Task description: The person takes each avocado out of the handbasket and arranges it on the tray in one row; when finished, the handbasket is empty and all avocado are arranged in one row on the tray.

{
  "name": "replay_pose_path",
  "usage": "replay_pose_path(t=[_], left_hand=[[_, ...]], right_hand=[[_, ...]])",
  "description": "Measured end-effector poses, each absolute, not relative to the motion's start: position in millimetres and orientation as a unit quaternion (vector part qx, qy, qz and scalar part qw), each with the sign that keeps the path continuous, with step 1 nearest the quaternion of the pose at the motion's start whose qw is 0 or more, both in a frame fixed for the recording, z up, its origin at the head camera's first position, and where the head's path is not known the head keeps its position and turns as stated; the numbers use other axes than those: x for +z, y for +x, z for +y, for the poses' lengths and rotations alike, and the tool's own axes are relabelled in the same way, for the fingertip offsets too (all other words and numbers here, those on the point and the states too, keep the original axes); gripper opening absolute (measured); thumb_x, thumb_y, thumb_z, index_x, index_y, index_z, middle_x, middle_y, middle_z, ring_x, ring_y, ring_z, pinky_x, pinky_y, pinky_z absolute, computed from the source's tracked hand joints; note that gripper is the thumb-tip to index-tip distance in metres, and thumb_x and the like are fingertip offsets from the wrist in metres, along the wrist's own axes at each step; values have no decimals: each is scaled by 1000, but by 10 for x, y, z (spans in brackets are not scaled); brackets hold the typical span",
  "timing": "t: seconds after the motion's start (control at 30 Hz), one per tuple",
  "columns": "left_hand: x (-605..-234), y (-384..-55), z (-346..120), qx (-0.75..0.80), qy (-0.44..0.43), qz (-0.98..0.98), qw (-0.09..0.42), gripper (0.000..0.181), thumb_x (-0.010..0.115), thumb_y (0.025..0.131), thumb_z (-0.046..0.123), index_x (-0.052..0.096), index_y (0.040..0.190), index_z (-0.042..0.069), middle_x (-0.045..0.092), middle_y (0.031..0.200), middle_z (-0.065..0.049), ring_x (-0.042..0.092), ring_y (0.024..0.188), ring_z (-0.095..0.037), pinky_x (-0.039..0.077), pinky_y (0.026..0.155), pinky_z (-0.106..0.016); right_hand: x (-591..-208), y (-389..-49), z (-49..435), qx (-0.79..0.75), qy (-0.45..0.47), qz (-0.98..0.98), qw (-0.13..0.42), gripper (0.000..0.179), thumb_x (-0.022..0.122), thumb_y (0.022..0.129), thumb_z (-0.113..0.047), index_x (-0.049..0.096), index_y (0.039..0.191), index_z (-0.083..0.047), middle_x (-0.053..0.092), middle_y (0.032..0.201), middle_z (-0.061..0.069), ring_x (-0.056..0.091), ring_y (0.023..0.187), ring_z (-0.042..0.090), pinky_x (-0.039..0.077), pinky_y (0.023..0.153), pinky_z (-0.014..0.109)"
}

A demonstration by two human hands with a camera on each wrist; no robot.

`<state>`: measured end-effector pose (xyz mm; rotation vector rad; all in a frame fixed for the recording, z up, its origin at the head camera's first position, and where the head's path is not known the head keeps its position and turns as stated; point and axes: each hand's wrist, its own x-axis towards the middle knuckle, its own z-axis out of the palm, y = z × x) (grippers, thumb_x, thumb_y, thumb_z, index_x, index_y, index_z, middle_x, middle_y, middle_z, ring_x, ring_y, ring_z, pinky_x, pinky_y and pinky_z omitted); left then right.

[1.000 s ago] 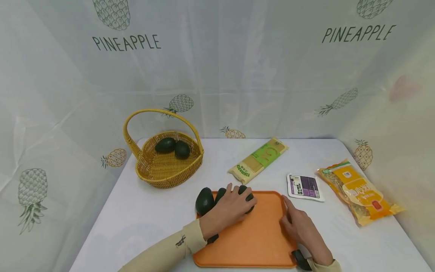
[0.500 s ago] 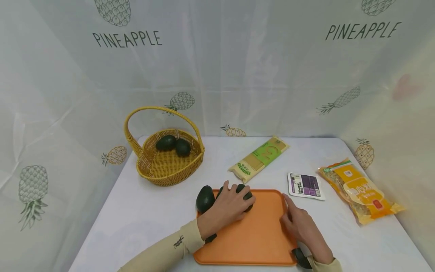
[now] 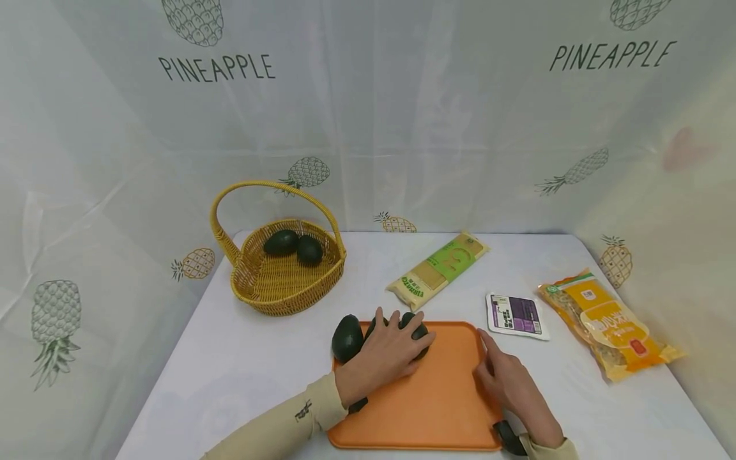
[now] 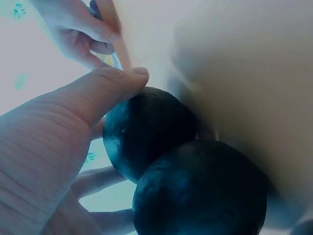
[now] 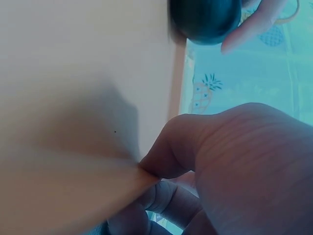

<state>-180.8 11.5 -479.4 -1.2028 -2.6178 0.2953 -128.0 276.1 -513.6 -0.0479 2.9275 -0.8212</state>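
Note:
An orange tray (image 3: 431, 409) lies on the white table, with dark green avocados along its far left. My left hand (image 3: 382, 354) reaches over them, fingers spread around the right-hand avocado (image 3: 411, 322). In the left wrist view the thumb lies against one avocado (image 4: 146, 132), fingers behind it; a second avocado (image 4: 200, 191) touches it. Another avocado (image 3: 347, 338) sits at the tray's left corner, left of the hand. My right hand (image 3: 512, 383) pinches the tray's right rim; the right wrist view has its thumb (image 5: 168, 152) on top and fingers beneath.
Back left stands a yellow wicker basket (image 3: 282, 297) with a tall handle and two avocados (image 3: 280, 243) inside. Beyond the tray lies a green-labelled noodle pack (image 3: 439, 271). To the right are a white-and-purple packet (image 3: 516, 315) and an orange bag (image 3: 609, 326).
My left hand's fingers have spread slightly wider over the avocados. My right hand keeps its hold on the tray rim; the view has shifted a little.

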Motion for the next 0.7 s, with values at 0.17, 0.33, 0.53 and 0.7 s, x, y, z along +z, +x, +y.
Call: replay_pose_path(t=[0.17, 0.33, 0.53, 0.7], left_hand=[[-4770, -1814, 97, 97, -410, -898, 125, 51, 69, 99, 61, 58, 145, 42, 55, 159, -1, 65, 130, -32, 55, 102, -66], [-4717, -1812, 54, 80, -414, -897, 132, 55, 72, 96, 64, 60, 143, 40, 56, 156, -1, 63, 130, -30, 54, 104, -66], [-4443, -1866, -111, 3, -406, -908, 103, 62, 70, 97, 63, 59, 151, 33, 58, 157, -3, 61, 136, -30, 50, 110, -66], [-4160, -2065, -409, -65, -368, -920, 120, 62, 70, 99, 59, 61, 151, 26, 62, 153, -8, 63, 134, -32, 52, 108, -62]], right_hand=[[-5103, -1275, 2743, -267, -9, 961, 72, 67, 59, 98, -7, 38, 160, 4, 46, 70, -1, 45, 63, 13, 32, 56, 25], [-5262, -1294, 2806, -272, -22, 961, 42, 67, 60, 96, -8, 40, 159, 3, 45, 69, -4, 43, 60, 10, 32, 55, 24], [-5286, -1288, 2805, -281, -36, 959, 10, 66, 61, 93, -8, 42, 155, 6, 44, 67, -3, 42, 58, 11, 30, 53, 25], [-5286, -1290, 2812, -275, -40, 961, 2, 66, 63, 93, -8, 44, 155, 4, 44, 68, -4, 42, 59, 10, 30, 54, 25]])
